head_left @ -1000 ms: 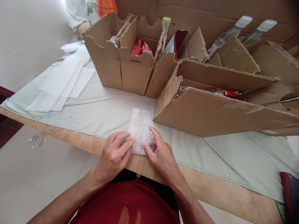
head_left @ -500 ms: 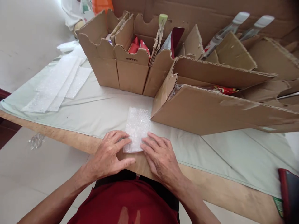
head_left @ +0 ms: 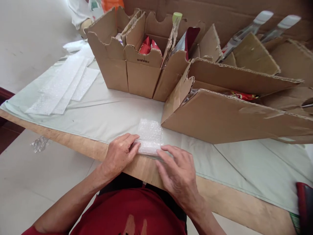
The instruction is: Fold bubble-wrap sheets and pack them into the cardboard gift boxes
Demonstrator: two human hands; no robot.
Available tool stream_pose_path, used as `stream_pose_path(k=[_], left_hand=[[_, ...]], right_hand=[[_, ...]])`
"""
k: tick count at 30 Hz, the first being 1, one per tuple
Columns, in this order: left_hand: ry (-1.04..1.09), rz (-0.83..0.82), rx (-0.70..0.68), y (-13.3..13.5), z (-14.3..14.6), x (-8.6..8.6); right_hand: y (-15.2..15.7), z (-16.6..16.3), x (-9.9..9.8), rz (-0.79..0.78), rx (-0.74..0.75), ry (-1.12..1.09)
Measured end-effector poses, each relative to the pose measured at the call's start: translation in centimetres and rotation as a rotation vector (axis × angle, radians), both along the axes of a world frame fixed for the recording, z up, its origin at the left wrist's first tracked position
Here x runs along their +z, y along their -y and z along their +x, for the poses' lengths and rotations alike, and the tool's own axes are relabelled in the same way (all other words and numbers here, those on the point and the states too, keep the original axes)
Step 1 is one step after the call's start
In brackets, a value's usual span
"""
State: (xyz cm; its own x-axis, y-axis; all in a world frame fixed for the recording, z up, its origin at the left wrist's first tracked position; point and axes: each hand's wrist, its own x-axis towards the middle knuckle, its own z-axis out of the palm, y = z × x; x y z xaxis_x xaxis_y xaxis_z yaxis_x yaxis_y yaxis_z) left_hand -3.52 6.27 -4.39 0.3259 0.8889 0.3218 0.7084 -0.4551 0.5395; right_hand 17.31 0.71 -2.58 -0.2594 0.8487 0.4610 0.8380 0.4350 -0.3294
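Bubble wrap [head_left: 150, 130], a small clear piece, lies flat on the pale green cloth [head_left: 117, 114] near the front edge of a table, directly before the person, with its near end folded over into a thicker band. The left hand [head_left: 121, 151] is at the left end of that band, fingers bent and the gap between thumb and forefinger narrow; whether it grips the film cannot be told. The right hand [head_left: 181, 168] is at the other end, loosely spread, its forefinger at the band's corner and its thumb hanging well apart, holding nothing. Below the hands are the table's bare wooden edge [head_left: 90, 150] and the person's dark red shirt [head_left: 110, 212]. Just beside the wrap's right side stands the corner of a long cardboard box [head_left: 232, 120], a red packet [head_left: 244, 96] showing inside. Behind are cut-down cardboard compartments [head_left: 141, 78], with bright red packaging [head_left: 146, 47] in one and, farther right, two leaning white-capped bottles [head_left: 254, 24]. Well to the left, overlapping bubble wrap strips [head_left: 63, 78] lie on the cloth, and crumpled clear plastic [head_left: 40, 143] is on the floor.
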Motion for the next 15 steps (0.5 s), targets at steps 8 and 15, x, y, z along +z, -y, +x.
stream_pose_path(k=[8, 15], left_hand=[[0.089, 0.074, -0.173, 1.6, -1.3, 1.4], [0.070, 0.047, -0.095, -0.4, -0.3, 0.4]], right_hand=[[-1.4, -0.4, -0.1, -0.192, 0.107, -0.060], [-0.7, -0.5, 0.2, -0.074, -0.015, 0.041]])
